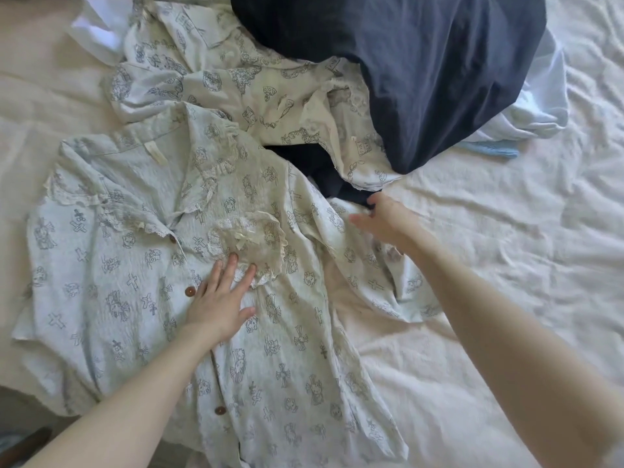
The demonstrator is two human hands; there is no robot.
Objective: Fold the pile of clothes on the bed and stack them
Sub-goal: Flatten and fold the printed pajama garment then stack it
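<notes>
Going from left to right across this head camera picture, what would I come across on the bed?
Printed button-up shirt → left hand pressing flat on it → right hand at the shirt's sleeve → dark navy garment → small blue cloth → bare white bedsheet.

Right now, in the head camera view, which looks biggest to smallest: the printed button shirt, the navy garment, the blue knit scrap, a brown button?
1. Printed button shirt, though nearest the camera.
2. Navy garment.
3. Blue knit scrap, partly hidden.
4. Brown button.

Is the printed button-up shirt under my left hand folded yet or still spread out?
Spread out: the shirt lies flat, button side up, collar open.
</notes>
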